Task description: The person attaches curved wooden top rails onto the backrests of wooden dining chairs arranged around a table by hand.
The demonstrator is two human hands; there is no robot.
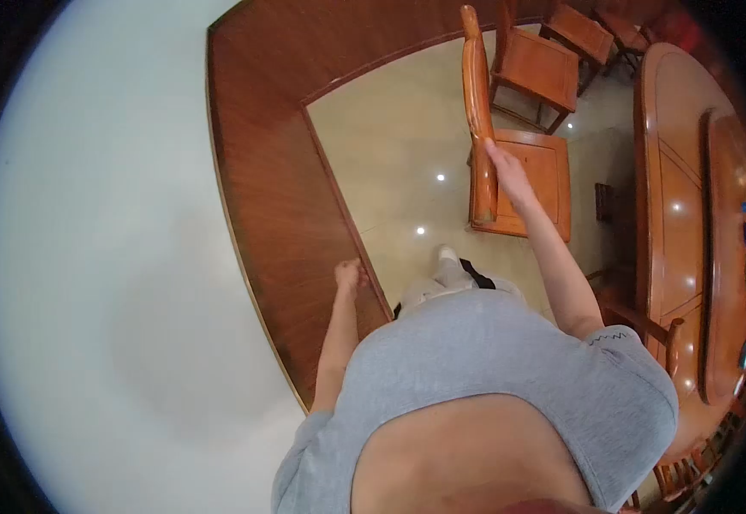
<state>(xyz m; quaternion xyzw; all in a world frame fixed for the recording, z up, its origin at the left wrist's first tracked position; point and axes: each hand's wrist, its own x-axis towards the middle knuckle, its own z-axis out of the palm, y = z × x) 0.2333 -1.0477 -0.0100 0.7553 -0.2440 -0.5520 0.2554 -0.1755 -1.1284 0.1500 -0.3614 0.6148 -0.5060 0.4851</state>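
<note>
My right hand [510, 171] is on the curved top rail of a wooden chair back [478, 111], its fingers against the rail's near part. Beneath and beside that rail shows the chair's square seat [540, 184]. On the left, my left hand [352, 274] hangs in front of the dark wood wall panel [274, 197], its fingers curled in and nothing visible in them.
More wooden chairs [536, 64] stand at the upper right. A large round wooden table [673, 214] with a raised round top [728, 257] fills the right side. Another chair back [673, 343] is close to my right elbow. Tiled floor [390, 128] shows ahead.
</note>
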